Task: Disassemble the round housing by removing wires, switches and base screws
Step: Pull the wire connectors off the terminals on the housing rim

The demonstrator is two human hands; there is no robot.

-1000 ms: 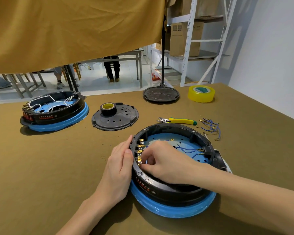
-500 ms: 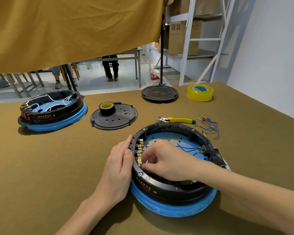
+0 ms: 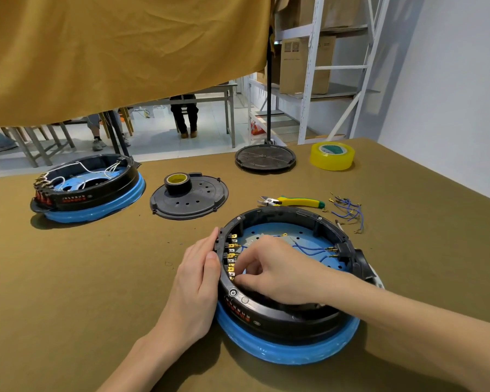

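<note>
A round black housing (image 3: 283, 315) on a blue base ring lies near the table's front, its top open. Brass switch terminals (image 3: 231, 257) line its inner left wall, and blue wires (image 3: 309, 248) run across the blue floor to a connector on the right. My left hand (image 3: 195, 290) presses flat against the housing's outer left wall, fingers straight. My right hand (image 3: 277, 274) reaches inside with fingers curled, pinching at the lowest terminals; what it pinches is hidden by the fingers.
A second wired housing (image 3: 88, 190) sits far left. A black lid (image 3: 190, 199) with a tape roll on it lies in the middle. Yellow-handled cutters (image 3: 292, 201), loose blue wires (image 3: 347, 212), another black disc (image 3: 265, 158) and yellow tape (image 3: 332, 156) lie behind.
My right hand has shifted slightly within the housing, fingertips working at the lower terminals. The left hand stays pressed on the wall.
</note>
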